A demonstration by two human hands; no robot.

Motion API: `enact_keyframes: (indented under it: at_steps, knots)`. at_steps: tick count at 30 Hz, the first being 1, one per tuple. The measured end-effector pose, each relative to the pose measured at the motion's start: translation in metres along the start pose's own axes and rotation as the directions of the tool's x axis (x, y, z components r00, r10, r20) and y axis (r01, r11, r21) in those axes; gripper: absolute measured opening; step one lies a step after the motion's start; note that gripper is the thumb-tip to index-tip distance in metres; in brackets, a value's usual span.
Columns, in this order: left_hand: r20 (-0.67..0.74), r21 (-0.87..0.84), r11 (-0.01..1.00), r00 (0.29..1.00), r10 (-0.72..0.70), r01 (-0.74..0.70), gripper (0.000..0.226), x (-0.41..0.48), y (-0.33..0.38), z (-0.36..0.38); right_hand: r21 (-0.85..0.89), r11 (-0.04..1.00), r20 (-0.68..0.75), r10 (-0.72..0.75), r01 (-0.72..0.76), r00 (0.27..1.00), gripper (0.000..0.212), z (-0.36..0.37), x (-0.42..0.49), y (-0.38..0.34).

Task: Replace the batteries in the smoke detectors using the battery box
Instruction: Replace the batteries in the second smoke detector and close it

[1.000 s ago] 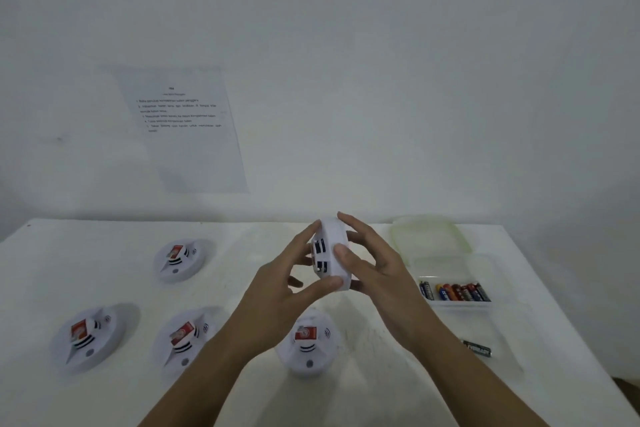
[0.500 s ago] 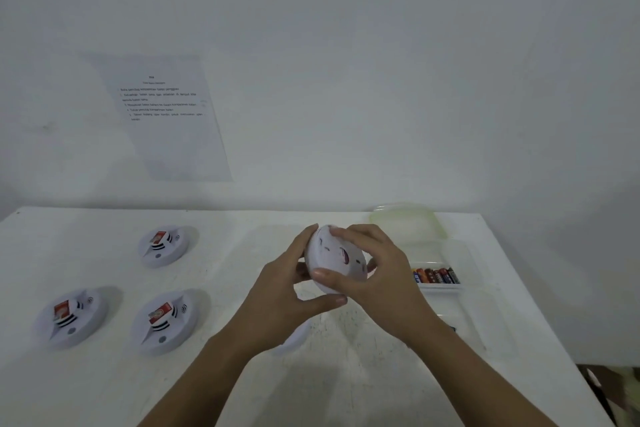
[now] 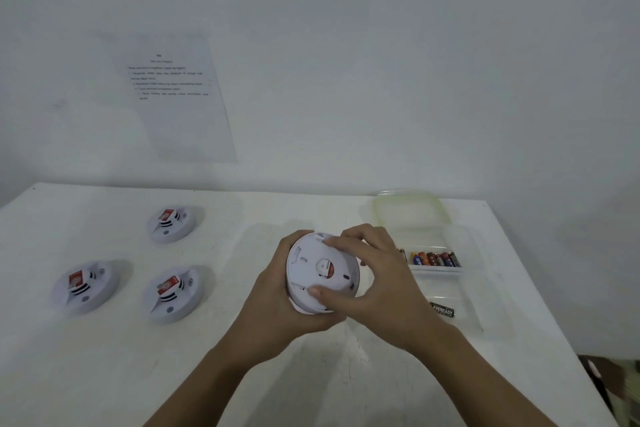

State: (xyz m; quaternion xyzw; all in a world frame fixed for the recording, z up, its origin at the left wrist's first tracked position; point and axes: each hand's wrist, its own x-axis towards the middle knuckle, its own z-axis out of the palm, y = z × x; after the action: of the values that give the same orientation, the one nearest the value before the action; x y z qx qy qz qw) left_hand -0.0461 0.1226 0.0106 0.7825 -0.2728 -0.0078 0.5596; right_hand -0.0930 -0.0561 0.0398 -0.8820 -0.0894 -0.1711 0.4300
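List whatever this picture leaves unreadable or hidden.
Head view:
- The sheet on the wall: print too small and blurred to read.
- The held smoke detector: its far face is turned away, behind the left hand.
- The batteries: the row's left end runs behind the right hand.

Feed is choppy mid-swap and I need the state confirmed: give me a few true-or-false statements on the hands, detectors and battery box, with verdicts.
1. The left hand and right hand both grip one smoke detector. True.
2. The battery box is closed. False: it is open; its lid lies behind it.
3. Three other detectors lie on the table, left of the hands. True.
4. The row of batteries lies loose among those detectors. False: it sits inside the box, on the right.
5. The printed sheet lies flat on the table. False: it hangs on the wall.
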Motion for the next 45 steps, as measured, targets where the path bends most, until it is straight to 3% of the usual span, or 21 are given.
enact_keyframes:
  at_steps: [5,11,14,19,24,30,34,41,45]
  knots:
    - [-0.012,-0.029,0.999,1.000,0.019,-0.019,0.081,-0.005,0.002,-0.001,-0.095,0.992,0.029,-0.080,0.083,0.996,0.060,0.004,0.000,-0.007]
    - [0.046,-0.008,1.000,0.999,-0.014,0.014,0.085,-0.011,-0.006,-0.013,-0.170,0.980,0.135,-0.078,0.100,0.988,0.063,0.010,0.001,-0.012]
    - [0.039,0.006,1.000,0.999,-0.017,0.017,0.084,-0.013,0.000,-0.016,-0.185,0.977,0.122,-0.088,0.110,0.989,0.063,0.013,0.001,-0.014]
    - [0.066,-0.024,1.000,0.998,-0.014,0.016,0.085,-0.011,0.000,-0.020,-0.143,0.983,0.136,-0.096,0.116,0.986,0.061,0.013,0.003,-0.017]
    - [0.196,-0.018,0.998,0.979,-0.050,0.055,0.090,-0.007,0.001,-0.030,-0.153,0.978,0.184,-0.110,0.139,0.977,0.054,0.009,0.009,-0.018]
    - [0.239,0.003,0.999,0.970,-0.037,0.037,0.087,0.005,0.013,-0.037,-0.186,0.972,0.215,-0.102,0.143,0.971,0.051,0.008,0.015,-0.019]
    - [0.264,-0.011,1.000,0.964,-0.022,0.026,0.087,0.010,0.017,-0.040,-0.121,0.985,0.217,-0.091,0.120,0.972,0.052,0.003,0.017,-0.017]
    - [0.274,-0.026,0.999,0.962,-0.011,0.019,0.088,0.019,0.023,-0.039,-0.108,0.989,0.084,-0.096,0.105,0.992,0.062,-0.012,0.012,-0.005]
    - [0.277,-0.004,1.000,0.961,-0.010,0.012,0.087,0.021,0.022,-0.038,-0.090,0.993,0.138,-0.057,0.070,0.989,0.068,-0.012,0.010,-0.005]
